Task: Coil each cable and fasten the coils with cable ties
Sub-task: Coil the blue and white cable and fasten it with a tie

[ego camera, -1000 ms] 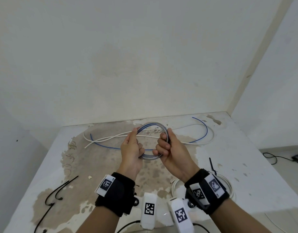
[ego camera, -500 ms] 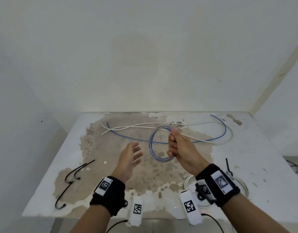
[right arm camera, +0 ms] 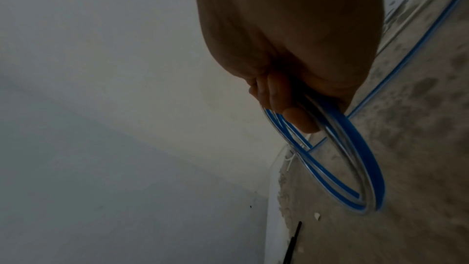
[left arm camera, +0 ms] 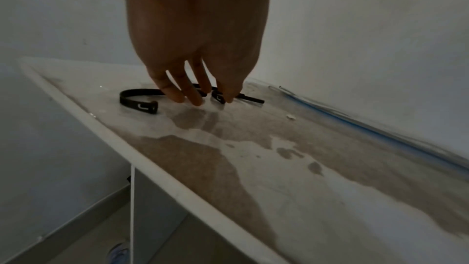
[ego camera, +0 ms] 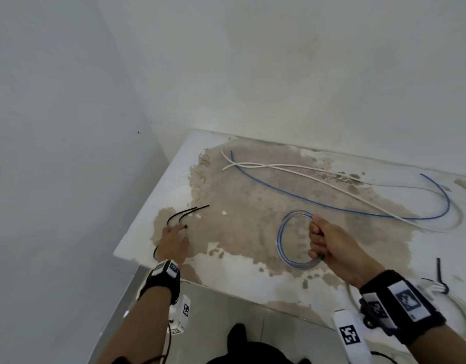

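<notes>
At lower right of the head view, the right hand [ego camera: 331, 245] has its grip curled tight round one side of the blue coil [ego camera: 284, 240], a coiled clear cable with a blue stripe, which stands out to the left of the fist above the table [ego camera: 384, 253]; the right wrist view shows the fingers [right arm camera: 299, 117] wrapped over several turns of the coil [right arm camera: 355, 168]. Toward the left edge of the frame, the left hand [ego camera: 174, 243] reaches down to the black cable ties [ego camera: 187, 214] lying near the table's left corner; its grip is wide, fingers [left arm camera: 182, 91] straight and spread, tips on or just above the ties [left arm camera: 138, 100], and whether they touch them I cannot tell. Across the upper right of the head view a long blue cable [ego camera: 331, 206] and a white cable [ego camera: 292, 168] lie loose on the stained tabletop, crossing one another. At the lower right edge a white coil [ego camera: 460, 306] with a black tie [ego camera: 440, 274] on it lies on the table, partly hidden behind the right wrist band
</notes>
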Demonstrator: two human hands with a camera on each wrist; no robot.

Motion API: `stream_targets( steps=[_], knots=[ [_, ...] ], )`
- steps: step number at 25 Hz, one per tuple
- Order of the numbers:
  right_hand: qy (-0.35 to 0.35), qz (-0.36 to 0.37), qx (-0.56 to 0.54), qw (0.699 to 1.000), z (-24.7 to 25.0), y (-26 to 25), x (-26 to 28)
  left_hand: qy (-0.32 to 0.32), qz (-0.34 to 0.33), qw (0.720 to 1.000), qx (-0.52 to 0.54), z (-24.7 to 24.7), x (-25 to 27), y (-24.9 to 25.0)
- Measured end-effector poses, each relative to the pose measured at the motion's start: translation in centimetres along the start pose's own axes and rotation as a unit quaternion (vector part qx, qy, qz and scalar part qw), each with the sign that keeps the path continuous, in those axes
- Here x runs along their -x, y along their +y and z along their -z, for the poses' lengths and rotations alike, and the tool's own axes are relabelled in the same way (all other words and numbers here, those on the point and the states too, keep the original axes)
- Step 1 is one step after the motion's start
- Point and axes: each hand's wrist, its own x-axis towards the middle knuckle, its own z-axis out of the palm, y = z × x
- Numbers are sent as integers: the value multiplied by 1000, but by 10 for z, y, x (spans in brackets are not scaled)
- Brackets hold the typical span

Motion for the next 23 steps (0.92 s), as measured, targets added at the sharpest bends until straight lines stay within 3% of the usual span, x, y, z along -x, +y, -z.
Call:
stream_targets(
  steps=[3, 8, 13, 17, 23],
  knots=[
    [-2, -12, 8, 1000, -10, 3, -3, 7, -39, 998, -41, 0, -14, -4],
    [11, -20, 6, 1000, -14, 5, -7, 7, -19, 997, -80, 7, -31, 7],
    [28, -26, -4, 999, -12, 6, -8, 2, -39, 998, -41, 8, -38, 13],
    [38, -23, -22, 999, -7, 7, -11, 10, -134, 984, 119, -2, -18, 43],
    [52, 1, -22, 998, 8, 4, -2, -50, -304, 928, 209, -9, 39, 137]
  ],
)
